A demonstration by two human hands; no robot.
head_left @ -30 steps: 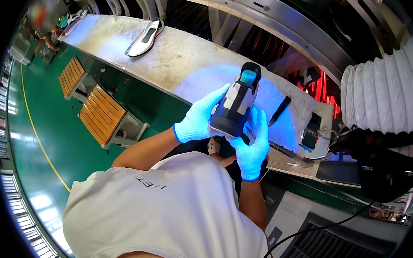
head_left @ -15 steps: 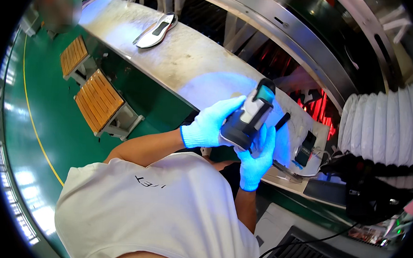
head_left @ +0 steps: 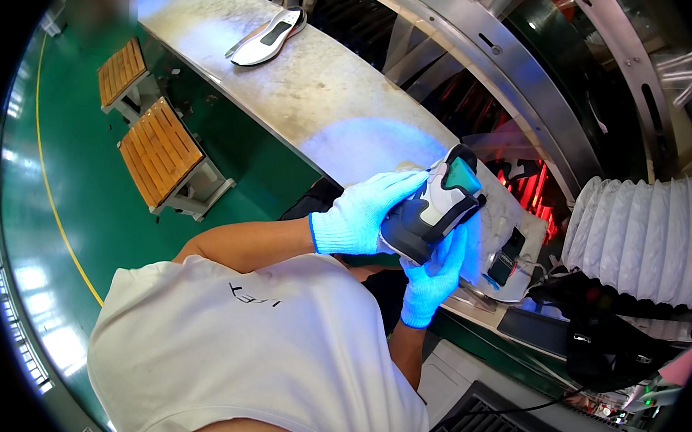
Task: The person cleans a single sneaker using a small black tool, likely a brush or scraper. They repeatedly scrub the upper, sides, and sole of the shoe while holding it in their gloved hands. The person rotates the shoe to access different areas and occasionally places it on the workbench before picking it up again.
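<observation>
Both of my gloved hands hold a dark grey and white shoe upper (head_left: 422,219) above the bench, with a teal form showing in its opening. The white-gloved left hand (head_left: 364,210) is closed around its left side, thumb along the top. Below and to the right, my right hand (head_left: 434,281) grips the underside, its fingers partly hidden behind the shoe. Blue-violet light falls over both gloves and on the bench beneath.
Along the pale worktable (head_left: 345,75) lies a white shoe sole (head_left: 269,38) with a dark centre patch. A small black device (head_left: 508,256) sits to the right, near a white ribbed duct (head_left: 640,239). Slatted wooden stools (head_left: 161,151) stand on the green floor. Red-lit machinery (head_left: 531,190) borders the bench.
The shoe upper has tilted slightly, so its teal opening shows more. Both hands still hold it and have shifted a little down and right in view, while the view itself has moved.
</observation>
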